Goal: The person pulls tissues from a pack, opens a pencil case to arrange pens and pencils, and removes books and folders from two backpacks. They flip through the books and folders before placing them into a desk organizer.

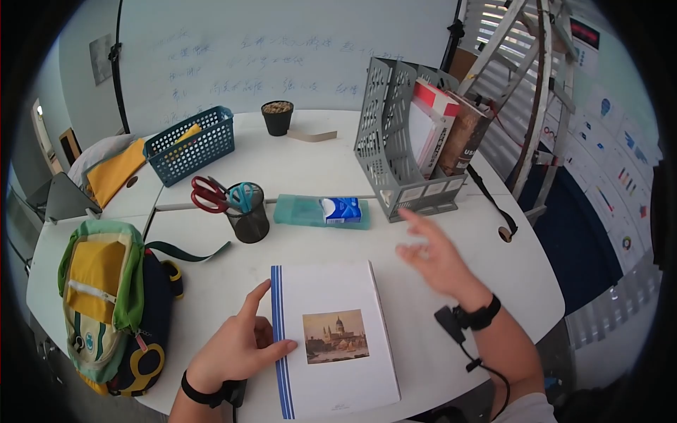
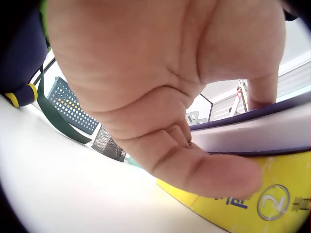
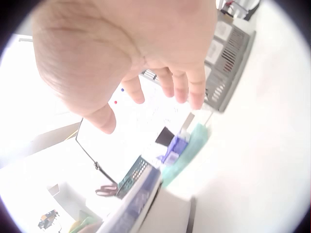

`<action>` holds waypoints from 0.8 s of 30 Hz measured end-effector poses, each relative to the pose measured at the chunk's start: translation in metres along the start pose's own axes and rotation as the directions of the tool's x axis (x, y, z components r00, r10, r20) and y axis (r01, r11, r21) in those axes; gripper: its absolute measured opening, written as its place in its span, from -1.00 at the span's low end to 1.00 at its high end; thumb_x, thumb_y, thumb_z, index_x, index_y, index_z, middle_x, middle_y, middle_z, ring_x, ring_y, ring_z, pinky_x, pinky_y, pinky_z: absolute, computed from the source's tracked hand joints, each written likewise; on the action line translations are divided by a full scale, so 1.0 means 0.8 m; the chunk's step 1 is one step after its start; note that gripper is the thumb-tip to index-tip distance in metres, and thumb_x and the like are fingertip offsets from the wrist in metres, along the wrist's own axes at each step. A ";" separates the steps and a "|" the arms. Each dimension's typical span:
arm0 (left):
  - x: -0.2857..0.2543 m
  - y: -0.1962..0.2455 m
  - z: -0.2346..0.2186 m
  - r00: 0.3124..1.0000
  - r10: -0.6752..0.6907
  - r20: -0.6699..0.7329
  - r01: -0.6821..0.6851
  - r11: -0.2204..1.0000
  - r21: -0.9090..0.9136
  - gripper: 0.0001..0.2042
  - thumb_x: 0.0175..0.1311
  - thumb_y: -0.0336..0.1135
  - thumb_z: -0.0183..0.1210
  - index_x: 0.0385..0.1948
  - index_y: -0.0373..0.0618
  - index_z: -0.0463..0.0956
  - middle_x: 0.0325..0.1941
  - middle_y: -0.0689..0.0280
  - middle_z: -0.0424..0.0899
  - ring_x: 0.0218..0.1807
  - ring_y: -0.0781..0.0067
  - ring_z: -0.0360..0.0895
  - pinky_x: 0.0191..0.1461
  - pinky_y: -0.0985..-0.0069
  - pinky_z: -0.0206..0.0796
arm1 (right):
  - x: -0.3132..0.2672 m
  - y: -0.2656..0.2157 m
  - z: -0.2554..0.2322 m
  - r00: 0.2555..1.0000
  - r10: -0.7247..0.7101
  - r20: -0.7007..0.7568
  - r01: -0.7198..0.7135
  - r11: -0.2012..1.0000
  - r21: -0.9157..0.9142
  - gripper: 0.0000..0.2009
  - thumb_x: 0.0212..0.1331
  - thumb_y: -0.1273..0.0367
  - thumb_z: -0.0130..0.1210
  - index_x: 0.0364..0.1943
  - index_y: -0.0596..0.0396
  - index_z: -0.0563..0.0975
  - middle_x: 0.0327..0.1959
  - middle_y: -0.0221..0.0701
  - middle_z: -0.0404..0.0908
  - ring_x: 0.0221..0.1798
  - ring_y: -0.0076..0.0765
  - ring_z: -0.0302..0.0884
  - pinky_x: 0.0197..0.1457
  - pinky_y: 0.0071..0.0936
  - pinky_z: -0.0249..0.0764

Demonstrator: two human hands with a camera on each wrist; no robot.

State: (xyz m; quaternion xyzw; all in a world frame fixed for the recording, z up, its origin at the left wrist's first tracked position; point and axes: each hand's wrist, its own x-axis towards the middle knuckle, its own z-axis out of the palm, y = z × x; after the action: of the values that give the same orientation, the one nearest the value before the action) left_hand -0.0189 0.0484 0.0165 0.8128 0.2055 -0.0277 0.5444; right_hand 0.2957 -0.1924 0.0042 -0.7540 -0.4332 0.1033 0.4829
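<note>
A white hardcover book (image 1: 336, 391) with blue stripes and a cathedral picture lies at the table's front. A yellow book (image 2: 228, 213) shows beneath a white one in the left wrist view. My left hand (image 1: 236, 345) grips the left side of these books, thumb on the cover and fingers against the spine edge. My right hand (image 1: 441, 257) is raised to the right of the books with fingers spread, holding nothing. Just beyond it stands a grey file rack (image 1: 384, 127) with a red-and-white book (image 1: 438, 127) and a brown book (image 1: 465, 137) in it.
A teal pencil case (image 1: 296, 210) carries a blue tissue pack (image 1: 342, 209). Left of it stands a black mesh pen holder (image 1: 250, 224) with scissors. A backpack (image 1: 99, 282) occupies the left edge. Behind are a blue basket (image 1: 190, 151) and a potted plant (image 1: 277, 121).
</note>
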 end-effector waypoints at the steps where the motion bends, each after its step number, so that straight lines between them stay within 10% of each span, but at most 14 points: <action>1: 0.000 0.001 0.000 1.000 0.007 0.000 -0.007 1.000 0.004 0.06 0.31 -0.21 0.46 0.68 -0.26 -0.16 -0.43 0.13 0.72 -0.43 0.34 0.69 -0.25 0.51 0.48 | 0.017 0.000 -0.015 1.000 -0.004 -0.007 0.004 1.000 -0.002 -0.26 0.39 0.22 0.40 0.62 -0.11 0.34 0.52 -0.07 0.36 0.42 -0.14 0.45 0.36 -0.21 0.55; 3: -0.002 0.004 -0.001 0.998 -0.047 0.028 0.050 0.994 -0.097 0.07 0.32 -0.28 0.45 0.69 -0.24 -0.23 -0.39 0.14 0.73 -0.41 0.41 0.67 -0.24 0.55 0.46 | 0.050 -0.001 -0.041 0.978 -0.126 -0.164 0.070 0.947 -0.312 -0.26 0.36 0.28 0.39 0.61 -0.08 0.34 0.57 -0.01 0.31 0.53 -0.03 0.41 0.40 -0.18 0.52; 9: 0.005 -0.022 -0.012 0.986 0.046 -0.163 -0.128 0.830 -0.543 -0.06 0.30 -0.43 0.36 0.64 -0.22 -0.11 -0.28 0.18 0.78 -0.35 0.52 0.67 -0.22 0.60 0.44 | 0.162 0.029 -0.091 0.830 -0.306 -0.466 0.106 0.907 -0.407 -0.22 0.33 0.40 0.32 0.64 0.00 0.26 0.57 0.07 0.33 0.60 0.07 0.36 0.54 -0.16 0.40; 12: 0.000 0.006 -0.023 0.901 0.006 -0.433 -0.356 0.579 -0.733 -0.08 0.04 -0.48 0.32 0.54 -0.23 0.05 -0.10 0.04 0.78 -0.23 0.36 0.78 0.00 0.49 0.62 | 0.208 0.042 -0.101 0.806 -0.169 -0.567 0.185 0.982 -0.030 -0.19 0.34 0.43 0.26 0.67 0.01 0.19 0.57 0.08 0.35 0.61 0.13 0.33 0.64 -0.12 0.27; 15: -0.018 0.052 -0.026 0.726 0.000 -0.688 -0.599 0.490 -0.633 -0.05 -0.06 -0.38 0.40 0.47 -0.32 0.09 0.11 -0.15 0.73 -0.13 0.17 0.85 0.21 0.29 0.69 | 0.233 0.061 -0.118 0.753 -0.340 -0.563 0.181 0.930 -0.319 -0.22 0.40 0.42 0.20 0.69 -0.02 0.16 0.58 0.11 0.33 0.64 0.17 0.28 0.69 -0.08 0.19; 16: -0.033 0.063 -0.033 0.708 0.021 -0.706 -0.558 0.630 -0.541 -0.04 -0.08 -0.36 0.43 0.45 -0.34 0.09 0.08 -0.15 0.76 -0.14 0.15 0.86 0.17 0.26 0.72 | 0.234 0.059 -0.122 0.727 -0.441 -0.527 0.160 0.854 -0.495 -0.24 0.44 0.40 0.17 0.70 -0.09 0.15 0.60 0.14 0.28 0.66 0.24 0.24 0.69 -0.06 0.20; 20: -0.076 0.123 -0.032 0.784 0.153 -0.601 -0.379 0.885 -0.269 0.07 0.08 -0.28 0.52 0.58 -0.34 -0.05 -0.04 -0.05 0.82 -0.20 0.26 0.85 -0.12 0.46 0.71 | 0.254 0.045 -0.141 0.744 -0.434 -0.508 -0.001 0.760 -0.650 -0.18 0.40 0.33 0.23 0.72 -0.21 0.12 0.64 0.15 0.19 0.65 0.32 0.24 0.66 -0.05 0.27; 21: -0.085 0.150 -0.034 0.831 0.155 -0.535 -0.296 0.936 -0.188 -0.46 0.13 -0.36 0.48 0.21 -0.29 0.67 -0.17 0.14 0.82 -0.39 0.49 0.67 -0.26 0.60 0.46 | 0.252 0.035 -0.139 0.744 -0.432 -0.509 0.001 0.763 -0.646 -0.18 0.40 0.33 0.23 0.72 -0.21 0.12 0.64 0.15 0.19 0.65 0.32 0.24 0.66 -0.05 0.27; 24: -0.070 0.174 -0.036 0.858 0.367 -0.358 -0.275 0.919 0.282 -0.40 0.05 -0.42 0.40 0.26 -0.32 0.63 -0.41 0.28 0.76 -0.53 0.72 0.52 -0.45 0.66 0.23 | 0.250 0.016 -0.130 0.795 -0.356 -0.491 -0.022 0.792 -0.610 -0.10 0.32 0.30 0.32 0.72 -0.20 0.09 0.61 0.16 0.24 0.60 0.35 0.32 0.59 0.01 0.37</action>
State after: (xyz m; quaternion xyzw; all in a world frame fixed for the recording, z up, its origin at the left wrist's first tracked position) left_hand -0.0247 0.0123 0.1650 0.8791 0.1697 0.2097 0.3930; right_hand 0.4828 -0.1104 0.0995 -0.8157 -0.3424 -0.3170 0.3419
